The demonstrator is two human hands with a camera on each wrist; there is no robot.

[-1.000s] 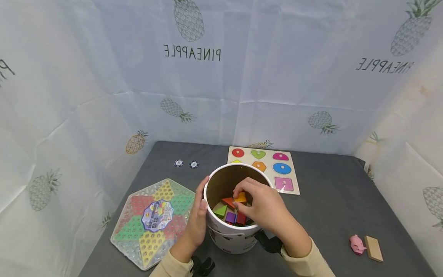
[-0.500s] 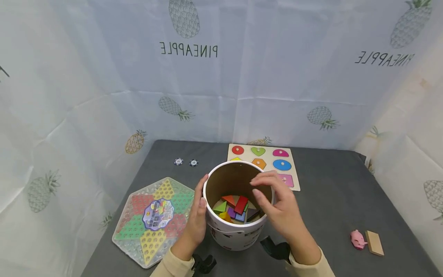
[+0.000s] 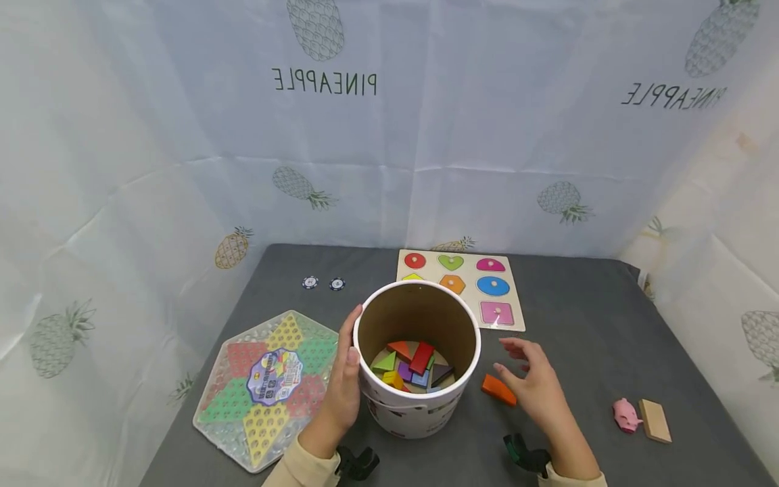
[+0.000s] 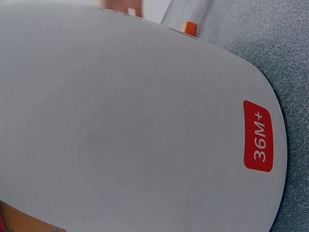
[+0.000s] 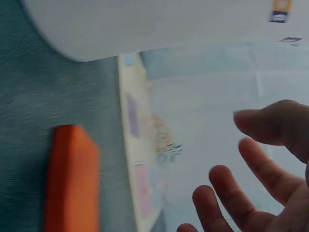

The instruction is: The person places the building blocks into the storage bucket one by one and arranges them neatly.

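A white bucket stands upright, its inside holding several colored blocks, among them a red block, a green triangular block and a yellow block. My left hand rests against its left side, with the fingers extended and the thumb at the near rim. To the bucket's right lies an orange block on the dark tabletop. Just right of that block, my right hand hovers with parted fingers and holds nothing. In the right wrist view the orange block is clear of the fingers.
Left of the bucket lies a hexagonal star-pattern game board. Behind it are two poker chips. A shape puzzle board sits behind the bucket. A pink pig figure and a wooden block lie at the right.
My right hand has left the blocks inside the bucket and moved out over the rim to the right. The orange block now shows on the tabletop. My left hand stays at the bucket.
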